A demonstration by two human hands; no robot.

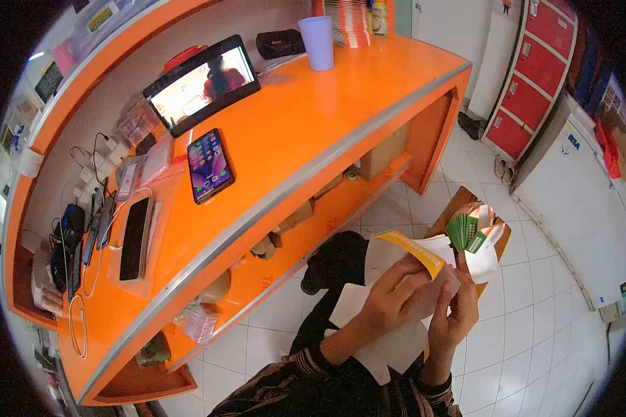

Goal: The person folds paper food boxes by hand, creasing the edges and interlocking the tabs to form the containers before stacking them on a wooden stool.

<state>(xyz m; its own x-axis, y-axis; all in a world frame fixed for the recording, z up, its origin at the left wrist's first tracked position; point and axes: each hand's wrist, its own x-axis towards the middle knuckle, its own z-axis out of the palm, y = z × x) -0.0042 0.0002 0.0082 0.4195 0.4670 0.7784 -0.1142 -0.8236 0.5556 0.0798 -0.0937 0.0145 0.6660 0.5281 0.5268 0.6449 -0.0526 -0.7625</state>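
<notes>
Low in the view, above the lap, my left hand (395,295) is closed on a white sheet with a yellow printed strip (414,254). My right hand (455,309) pinches the same sheet near its right end, close to my left fingers. More white paper pieces (389,347) lie over my dark clothes below the hands. Just beyond my right hand, green and white folded papers (467,233) and white ones sit on a brown wooden bench (459,203).
An orange counter (285,132) on the left bears a tablet (205,83), a phone (210,165), another phone (135,238), cables and a purple cup (317,43). Red lockers (528,76) and a white fridge (570,201) stand at the right.
</notes>
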